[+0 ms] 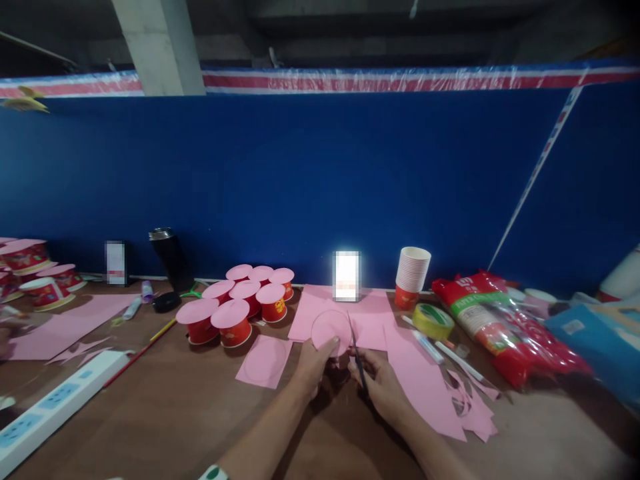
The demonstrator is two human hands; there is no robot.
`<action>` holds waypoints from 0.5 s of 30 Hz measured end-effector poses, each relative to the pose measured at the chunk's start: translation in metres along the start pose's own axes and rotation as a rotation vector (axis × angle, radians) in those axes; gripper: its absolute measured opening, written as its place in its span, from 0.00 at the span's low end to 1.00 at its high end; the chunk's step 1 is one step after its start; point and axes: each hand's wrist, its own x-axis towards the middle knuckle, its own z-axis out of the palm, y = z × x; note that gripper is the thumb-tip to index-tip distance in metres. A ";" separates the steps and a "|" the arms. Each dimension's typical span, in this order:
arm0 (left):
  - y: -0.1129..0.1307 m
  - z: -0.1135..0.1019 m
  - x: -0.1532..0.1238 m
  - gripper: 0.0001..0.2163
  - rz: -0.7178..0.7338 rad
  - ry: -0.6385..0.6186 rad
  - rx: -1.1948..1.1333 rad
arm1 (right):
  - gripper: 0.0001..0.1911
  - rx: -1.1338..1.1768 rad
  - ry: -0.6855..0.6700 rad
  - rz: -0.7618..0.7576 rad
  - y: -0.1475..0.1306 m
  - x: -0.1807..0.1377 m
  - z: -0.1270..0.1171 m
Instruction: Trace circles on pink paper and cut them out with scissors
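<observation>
My left hand (316,365) pinches a piece of pink paper (331,330) with a circle drawn on it, thumb on top. In my right hand (379,380) is a pair of scissors (358,360), its blades pointing away from me along the paper's right side. Whether the blades touch the paper I cannot tell. To the left lies a pink paper square (265,360) with a circle outlined on it. Larger pink sheets (373,327) lie behind and below my hands, and another pink sheet (423,387) is right of them.
Several red paper cups with pink discs on top (233,320) stand to the left. A cup stack (413,277), yellow tape (433,322), markers (427,347), paper scraps (473,403) and a red plastic package (493,323) are at right. A power strip (63,400) lies at left.
</observation>
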 end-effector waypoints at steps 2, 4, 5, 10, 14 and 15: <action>0.001 0.000 0.000 0.14 -0.011 0.006 -0.003 | 0.24 -0.003 0.004 0.005 -0.001 0.000 0.000; 0.002 0.001 0.000 0.14 -0.019 0.016 -0.011 | 0.24 -0.002 0.006 0.012 -0.001 0.000 0.000; 0.002 0.001 0.000 0.14 -0.021 0.017 -0.016 | 0.25 0.000 0.006 0.013 -0.001 0.000 0.000; 0.001 0.001 0.001 0.13 -0.011 -0.005 -0.036 | 0.24 0.002 0.006 0.005 0.001 0.000 -0.001; 0.001 0.000 0.001 0.13 -0.027 -0.003 -0.037 | 0.25 0.000 0.018 0.015 0.003 0.000 0.000; 0.001 0.000 0.000 0.13 -0.027 -0.009 -0.038 | 0.26 0.001 0.019 0.021 0.004 0.000 0.000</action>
